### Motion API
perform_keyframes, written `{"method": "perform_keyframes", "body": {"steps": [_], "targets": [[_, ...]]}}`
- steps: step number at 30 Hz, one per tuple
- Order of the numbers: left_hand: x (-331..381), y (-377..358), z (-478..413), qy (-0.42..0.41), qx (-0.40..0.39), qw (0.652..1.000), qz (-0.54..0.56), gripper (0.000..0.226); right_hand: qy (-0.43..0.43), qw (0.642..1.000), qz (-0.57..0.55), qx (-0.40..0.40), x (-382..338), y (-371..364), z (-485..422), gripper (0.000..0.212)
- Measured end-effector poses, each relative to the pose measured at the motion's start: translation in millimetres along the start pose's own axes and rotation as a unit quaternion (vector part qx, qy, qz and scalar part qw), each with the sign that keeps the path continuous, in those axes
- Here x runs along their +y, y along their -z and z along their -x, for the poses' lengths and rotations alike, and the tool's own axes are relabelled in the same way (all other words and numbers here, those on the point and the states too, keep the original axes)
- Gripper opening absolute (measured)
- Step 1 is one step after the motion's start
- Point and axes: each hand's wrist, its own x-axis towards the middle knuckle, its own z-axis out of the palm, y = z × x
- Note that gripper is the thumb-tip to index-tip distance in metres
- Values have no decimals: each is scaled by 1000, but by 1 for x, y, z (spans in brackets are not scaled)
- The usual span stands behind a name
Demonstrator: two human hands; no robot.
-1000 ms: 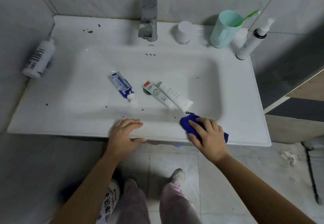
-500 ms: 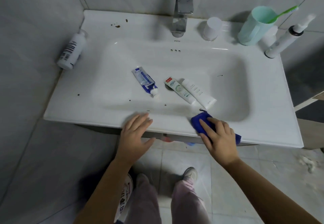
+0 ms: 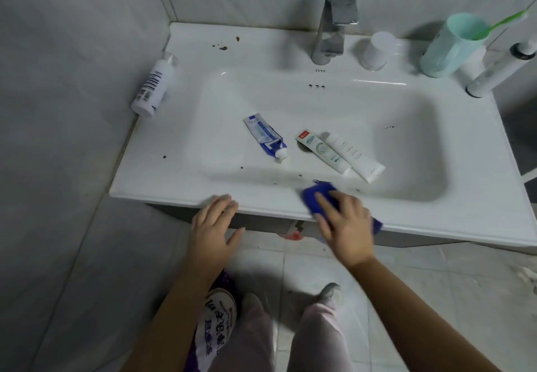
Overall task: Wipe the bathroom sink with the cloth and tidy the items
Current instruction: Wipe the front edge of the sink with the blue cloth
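Note:
The white sink fills the view, with brown specks on its rim and basin. My right hand presses a blue cloth flat on the front rim with straight fingers. My left hand is open, its fingertips at the front edge of the sink. In the basin lie three tubes: a blue-and-white one, a green-and-white one and a plain white one.
A faucet stands at the back middle. A white cap, a mint cup with a green toothbrush and a white pump bottle stand at the back right. A white bottle lies on the left rim.
The view has shifted so the sink sits further right. My right hand has slid the cloth leftwards along the front rim. My left hand's fingers have straightened and drawn back towards the edge.

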Motion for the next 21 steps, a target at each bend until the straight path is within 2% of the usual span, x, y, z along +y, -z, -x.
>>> {"method": "perform_keyframes", "body": {"steps": [2,4,6,10,12,14,16,18,21], "targets": [[1,0,-1,7,-3,1000,6,48,-105,994,19,26,24,12,11,40],[0,-2,-3,0,-3,1000,14,46,-170,984,30,36,17,12,6,40],[-4,-3,-2,-12,-7,1000,27,45,-156,987,21,13,-14,3,-9,40],[-11,4,-4,-20,-9,998,64,44,-63,996,-8,-64,-99,-19,-45,44],[-13,13,-3,-24,1,998,66,44,-11,995,-13,-103,-109,-20,-52,45],[-17,20,0,-22,18,998,56,42,41,992,-22,-113,-89,-15,-47,46],[-25,24,5,12,24,998,54,43,28,994,-22,-99,-57,-4,-34,45],[-31,27,8,46,22,997,56,44,-29,997,-6,-76,-42,3,-25,44],[-39,32,9,35,9,999,23,44,-61,993,-4,-104,-72,-4,-42,47]]}}
